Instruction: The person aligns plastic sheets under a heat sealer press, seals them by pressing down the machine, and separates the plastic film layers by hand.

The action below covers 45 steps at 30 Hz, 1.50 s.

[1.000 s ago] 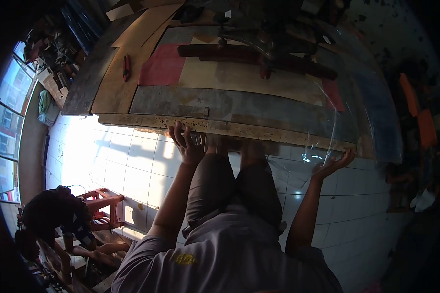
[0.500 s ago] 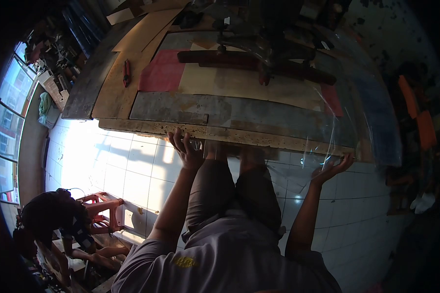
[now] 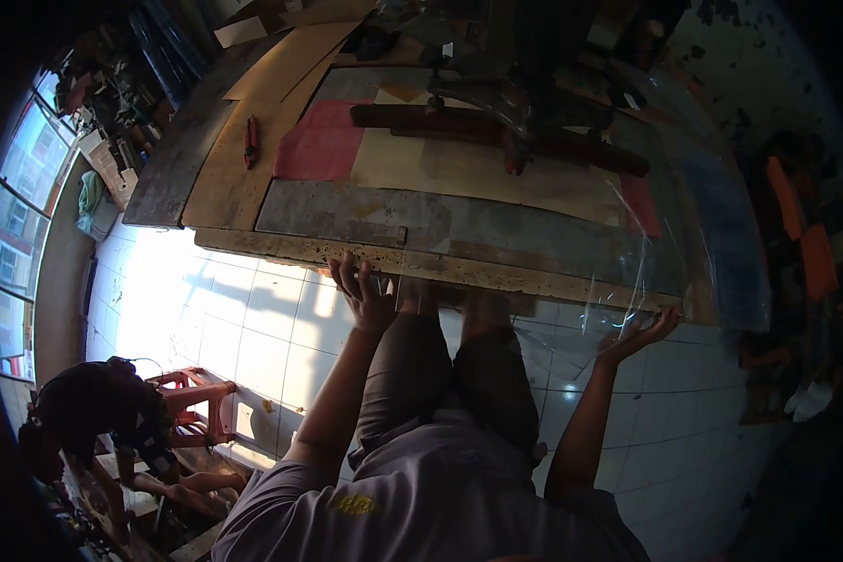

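A clear plastic sheet (image 3: 534,272) lies over the front of the worktable and droops below its edge; its outline is hard to follow. My left hand (image 3: 365,298) is at the wooden front edge (image 3: 496,274), fingers pointing up, with the thumb side against the sheet's left part. Farther right, my right hand (image 3: 639,338) grips the creased right side of the sheet, fingertips close to the table corner. Behind the sheet lie a red panel (image 3: 320,140), a cream panel (image 3: 496,169) and a grey board (image 3: 347,214).
A dark machine with a long red-brown bar (image 3: 421,118) stands over the table. A red cutter knife (image 3: 250,142) lies on brown board (image 3: 217,178) at left. Blue film (image 3: 721,234) hangs at right. Another person (image 3: 94,412) bends by a red stool (image 3: 197,407) at lower left.
The view has shifted slightly, so the table appears a little lower and farther right. Both hands remain at the table edge; the sheet's folds at the right have moved slightly.
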Available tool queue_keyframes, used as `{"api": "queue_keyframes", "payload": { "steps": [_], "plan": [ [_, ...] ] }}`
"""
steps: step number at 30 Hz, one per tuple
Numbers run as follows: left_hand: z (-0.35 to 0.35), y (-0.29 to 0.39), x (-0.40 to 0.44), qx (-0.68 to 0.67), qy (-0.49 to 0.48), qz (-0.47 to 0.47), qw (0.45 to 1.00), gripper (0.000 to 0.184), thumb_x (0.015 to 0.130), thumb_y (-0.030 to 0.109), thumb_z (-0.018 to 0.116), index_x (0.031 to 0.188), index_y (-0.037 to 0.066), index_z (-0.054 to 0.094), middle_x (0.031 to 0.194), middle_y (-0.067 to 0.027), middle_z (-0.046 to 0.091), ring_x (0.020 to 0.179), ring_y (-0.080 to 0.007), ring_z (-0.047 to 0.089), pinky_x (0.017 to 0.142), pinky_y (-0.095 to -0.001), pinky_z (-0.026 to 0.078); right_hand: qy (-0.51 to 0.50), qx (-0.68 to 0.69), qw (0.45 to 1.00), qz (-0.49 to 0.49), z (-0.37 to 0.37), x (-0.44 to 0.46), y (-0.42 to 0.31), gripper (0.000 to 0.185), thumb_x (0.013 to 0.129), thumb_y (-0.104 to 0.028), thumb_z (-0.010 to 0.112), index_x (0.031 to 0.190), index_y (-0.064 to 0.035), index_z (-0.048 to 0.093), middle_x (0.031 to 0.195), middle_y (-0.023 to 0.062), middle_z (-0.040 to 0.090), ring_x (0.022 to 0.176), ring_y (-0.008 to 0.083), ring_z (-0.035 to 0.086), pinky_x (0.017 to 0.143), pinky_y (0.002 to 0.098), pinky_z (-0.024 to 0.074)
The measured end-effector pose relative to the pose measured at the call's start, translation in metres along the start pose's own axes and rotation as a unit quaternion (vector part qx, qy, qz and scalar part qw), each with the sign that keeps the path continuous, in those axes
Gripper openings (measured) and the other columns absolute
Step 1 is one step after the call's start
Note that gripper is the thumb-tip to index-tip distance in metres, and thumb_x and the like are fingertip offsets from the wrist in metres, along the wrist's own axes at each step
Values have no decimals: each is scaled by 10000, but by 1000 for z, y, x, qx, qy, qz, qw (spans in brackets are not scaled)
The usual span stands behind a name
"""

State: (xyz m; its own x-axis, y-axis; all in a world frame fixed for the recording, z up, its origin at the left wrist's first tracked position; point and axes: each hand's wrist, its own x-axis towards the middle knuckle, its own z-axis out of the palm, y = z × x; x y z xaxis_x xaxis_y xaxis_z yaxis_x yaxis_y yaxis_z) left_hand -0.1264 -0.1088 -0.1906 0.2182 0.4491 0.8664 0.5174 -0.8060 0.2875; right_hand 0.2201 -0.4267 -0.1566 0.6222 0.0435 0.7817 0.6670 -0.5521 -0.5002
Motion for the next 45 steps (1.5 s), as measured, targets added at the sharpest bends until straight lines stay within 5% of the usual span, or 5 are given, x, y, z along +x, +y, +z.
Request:
{"api": "queue_keyframes", "payload": {
  "steps": [15,26,36,39,45],
  "plan": [
    [2,-5,-4,14,-5,13,1000,923,828,456,803,1535,70,352,1603,-271,294,1513,-551,215,1194,-721,211,-18,28,999,27,-2,-1,2,809,1071,-682,285,1552,-34,328,1688,180,216,1603,403,75,1249,621,169],
    [4,-7,-5,24,4,22,999,891,834,350,823,1530,56,350,1597,-280,307,1509,-563,220,1193,-722,214,-9,39,999,18,0,-1,3,815,1068,-686,294,1556,-34,336,1682,178,235,1600,405,89,1254,625,146],
    [0,4,1,-18,4,-4,1000,664,901,194,734,1464,63,408,1583,-286,331,1509,-590,219,1191,-713,272,-16,26,999,-27,-7,1,1,733,1103,-592,285,1550,-14,350,1670,199,258,1587,415,153,1250,605,182],
    [3,-2,-3,2,-2,12,1000,862,893,421,752,1546,57,324,1570,-333,317,1475,-585,273,1177,-731,243,-29,17,999,-39,-19,5,-9,692,1115,-547,263,1530,-9,399,1643,199,324,1573,408,197,1241,589,213],
    [3,4,-3,-8,-3,-8,1000,815,889,365,767,1531,66,364,1584,-290,338,1490,-587,262,1170,-729,269,-102,73,992,-26,-66,33,-26,645,1130,-455,212,1366,-11,618,1469,169,554,1436,330,426,1211,497,288]
  ]
}}
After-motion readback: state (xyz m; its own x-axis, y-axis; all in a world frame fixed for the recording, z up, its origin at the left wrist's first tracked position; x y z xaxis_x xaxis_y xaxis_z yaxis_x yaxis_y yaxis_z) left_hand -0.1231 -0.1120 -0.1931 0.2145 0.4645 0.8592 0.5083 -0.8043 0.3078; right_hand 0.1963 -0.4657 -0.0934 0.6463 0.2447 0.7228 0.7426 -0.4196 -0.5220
